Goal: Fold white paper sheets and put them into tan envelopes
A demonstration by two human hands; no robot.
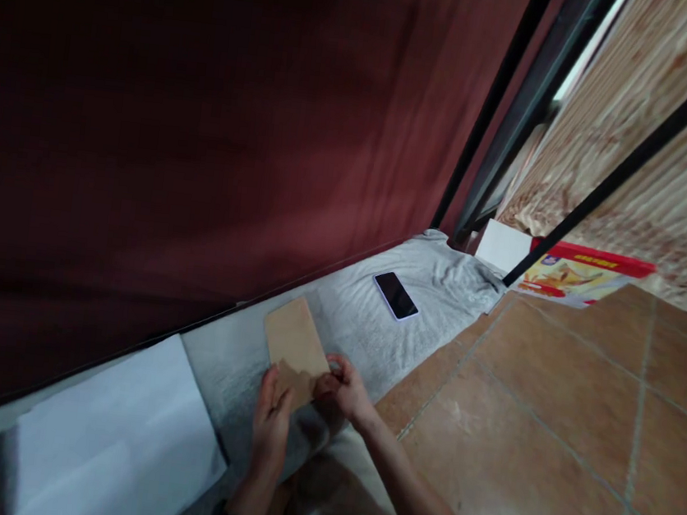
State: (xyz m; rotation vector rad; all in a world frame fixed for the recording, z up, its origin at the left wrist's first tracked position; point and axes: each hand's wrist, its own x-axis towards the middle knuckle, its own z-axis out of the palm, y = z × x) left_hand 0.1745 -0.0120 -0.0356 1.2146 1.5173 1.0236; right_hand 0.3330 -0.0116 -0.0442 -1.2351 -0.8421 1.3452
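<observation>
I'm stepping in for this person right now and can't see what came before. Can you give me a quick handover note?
Left hand and right hand both grip the near end of the brown paper sheet, lying on the grey cloth.
A phone lies further along the cloth; white sheets sit to the left.
Done: the sheet's near edge looks partly folded.
Left: the far end lies flat, unfolded.

We see a plain tan cardboard piece [295, 341] on a pale grey cloth [374, 319]. At two o'clock from it lies a phone [396, 295] with a black screen and a light rim. At eight o'clock sits a white sheet [113, 430]. The curtain [211, 110] is dark maroon. At three o'clock the floor [579, 417] is reddish-brown tile, and the box [577, 276] is red and yellow.
</observation>
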